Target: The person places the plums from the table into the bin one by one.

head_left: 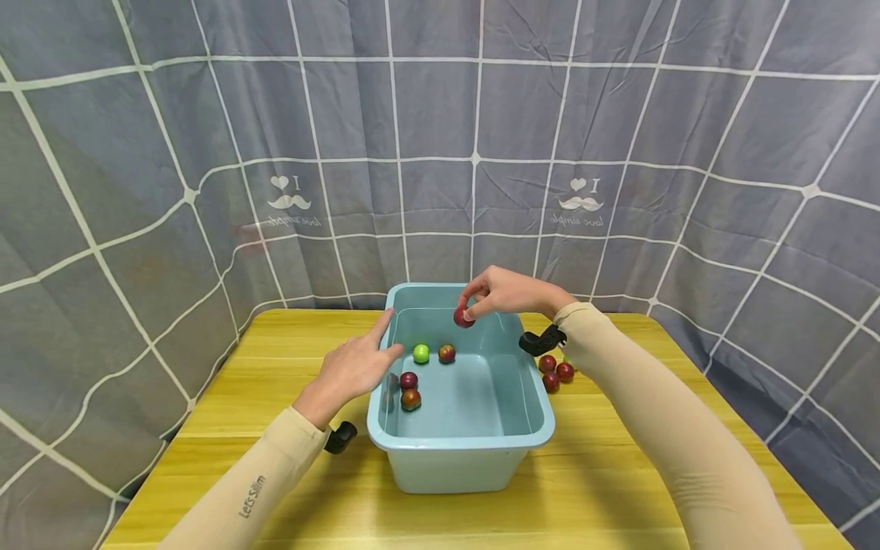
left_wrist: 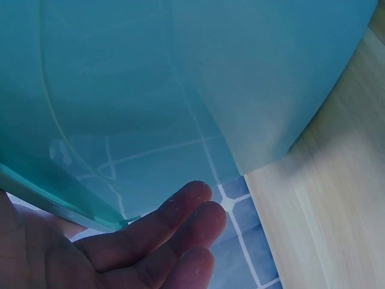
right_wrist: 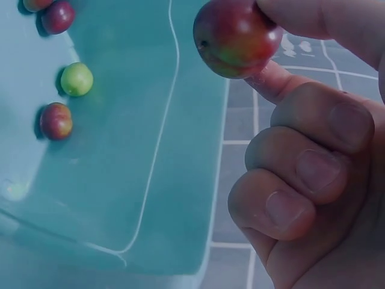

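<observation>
My right hand [head_left: 509,292] pinches a dark red plum [head_left: 464,318] between thumb and index finger, over the far part of a light blue plastic basin [head_left: 461,443]. In the right wrist view the held plum [right_wrist: 234,39] shows a greenish patch, and the other three fingers are curled below it. My left hand [head_left: 354,367] rests at the basin's left rim, thumb over the inside and relaxed fingers [left_wrist: 186,223] along the outer wall. On the basin floor lie a green plum [head_left: 421,353], a reddish plum [head_left: 447,353] and two darker plums [head_left: 410,399] near the left wall.
Several red plums [head_left: 551,382] sit on the yellow wooden table [head_left: 619,458] just right of the basin, with a bit of green behind them, partly hidden by the right sleeve. A grey curtain [head_left: 440,114] with white grid lines hangs behind and along both sides.
</observation>
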Demonstrator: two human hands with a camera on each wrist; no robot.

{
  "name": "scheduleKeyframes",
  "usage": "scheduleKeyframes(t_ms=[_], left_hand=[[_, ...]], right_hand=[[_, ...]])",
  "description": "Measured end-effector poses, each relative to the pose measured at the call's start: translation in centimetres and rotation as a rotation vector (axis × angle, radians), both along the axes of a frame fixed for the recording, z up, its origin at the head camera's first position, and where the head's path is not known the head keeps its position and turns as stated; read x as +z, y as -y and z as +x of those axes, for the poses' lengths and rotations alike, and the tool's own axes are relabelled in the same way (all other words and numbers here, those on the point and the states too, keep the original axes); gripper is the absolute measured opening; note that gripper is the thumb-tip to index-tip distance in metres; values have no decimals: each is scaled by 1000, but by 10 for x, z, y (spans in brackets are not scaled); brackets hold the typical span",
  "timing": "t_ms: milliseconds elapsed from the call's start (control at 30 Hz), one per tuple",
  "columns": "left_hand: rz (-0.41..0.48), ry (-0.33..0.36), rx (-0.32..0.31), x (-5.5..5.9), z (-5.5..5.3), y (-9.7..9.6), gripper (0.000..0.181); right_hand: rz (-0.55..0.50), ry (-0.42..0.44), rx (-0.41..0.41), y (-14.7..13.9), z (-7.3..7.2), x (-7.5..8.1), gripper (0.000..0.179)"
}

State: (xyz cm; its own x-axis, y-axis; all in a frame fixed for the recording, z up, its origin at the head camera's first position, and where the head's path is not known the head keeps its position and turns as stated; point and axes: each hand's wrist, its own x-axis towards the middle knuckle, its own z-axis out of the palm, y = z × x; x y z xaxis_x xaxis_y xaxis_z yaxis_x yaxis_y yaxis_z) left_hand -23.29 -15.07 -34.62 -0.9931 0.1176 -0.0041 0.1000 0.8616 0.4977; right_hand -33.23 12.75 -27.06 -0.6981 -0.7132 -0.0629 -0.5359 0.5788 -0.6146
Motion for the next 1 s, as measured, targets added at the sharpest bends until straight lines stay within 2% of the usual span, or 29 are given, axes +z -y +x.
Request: scheduleKeyframes(t_ms=[467,667,800,1000], left_hand=[[-5,-3,4,1,-1,0,77],[-7,-5,-2,-1,-1,-1,77],[-9,0,-6,-1,-1,-2,77],[-10,-3,3,0,0,0,76]], right_hand=[[95,41,23,22,-11,-7,19],[123,61,23,23,-10,-10,26],[129,49,10,21,-8,-10,31],[80,-14,10,13,-3,-8,27]])
